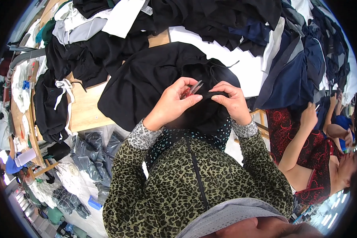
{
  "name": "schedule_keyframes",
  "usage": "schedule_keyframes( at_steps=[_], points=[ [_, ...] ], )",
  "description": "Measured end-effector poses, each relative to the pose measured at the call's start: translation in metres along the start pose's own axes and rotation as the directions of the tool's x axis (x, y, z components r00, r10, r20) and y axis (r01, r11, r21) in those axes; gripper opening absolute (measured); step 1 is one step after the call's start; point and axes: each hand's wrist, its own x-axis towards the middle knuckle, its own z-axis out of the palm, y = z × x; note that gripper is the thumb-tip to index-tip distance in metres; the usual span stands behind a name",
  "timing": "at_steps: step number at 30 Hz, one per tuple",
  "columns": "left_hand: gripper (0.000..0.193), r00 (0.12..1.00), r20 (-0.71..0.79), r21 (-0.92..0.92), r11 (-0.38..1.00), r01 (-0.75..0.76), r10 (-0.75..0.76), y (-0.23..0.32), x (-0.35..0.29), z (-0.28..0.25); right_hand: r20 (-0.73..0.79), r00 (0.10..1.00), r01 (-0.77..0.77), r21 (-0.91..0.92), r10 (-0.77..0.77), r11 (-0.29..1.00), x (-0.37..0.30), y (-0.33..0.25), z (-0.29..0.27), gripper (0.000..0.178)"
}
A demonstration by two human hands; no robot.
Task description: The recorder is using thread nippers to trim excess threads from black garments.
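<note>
We log, frame centre: left hand (pixel 173 102) closed around small thread snips (pixel 192 88) | right hand (pixel 231 100) pinching a fold of black garment (pixel 146 79) | garment spread on wooden desk (pixel 83 111) | dark clothing heap (pixel 226 20) along top | co-worker's hand (pixel 308 116) at right.

A single wide fisheye view, worn on the person's head, looks steeply down over their own chest and forearms. It sits close: the left hand (pixel 174 104) and right hand (pixel 232 102) fill the middle of the round picture, with the leopard-print sleeves rising from the lower edge. Ahead lies the pale wooden worktable (pixel 83 109), its straight edges bending toward the dark rim. The view's right edge catches a neighbouring person in a red patterned top (pixel 305 146).
</note>
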Motion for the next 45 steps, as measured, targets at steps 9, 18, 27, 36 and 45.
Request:
schedule_keyframes(
  at_steps=[9, 18, 27, 36, 45],
  points=[
    [0.030, 0.991, -0.051, 0.290, 0.952, -0.103, 0.123, -0.015, 0.003, 0.010, -0.016, 0.999, 0.045, -0.031, -0.046, 0.998, -0.002, 0.004, 0.003, 0.014],
    [0.015, 0.998, -0.060, 0.224, 0.975, -0.013, 0.027, -0.018, 0.005, 0.011, 0.045, 0.996, 0.075, -0.023, -0.074, 0.997, -0.002, 0.001, 0.006, 0.018],
    [0.013, 0.928, -0.151, 0.477, 0.847, -0.234, 0.341, -0.017, 0.002, 0.018, -0.025, 0.997, 0.068, -0.011, -0.068, 0.998, -0.001, -0.001, 0.013, 0.022],
    [0.018, 0.994, -0.051, 0.310, 0.948, -0.073, 0.093, -0.014, 0.003, 0.012, -0.057, 0.986, 0.151, -0.081, -0.156, 0.985, -0.003, 0.005, 0.011, 0.015],
    [0.013, 0.911, 0.067, 0.478, 0.789, -0.386, 0.406, -0.007, 0.003, 0.010, -0.025, 0.975, 0.214, -0.184, -0.222, 0.959, -0.002, 0.004, 0.012, 0.017]
  ],
)
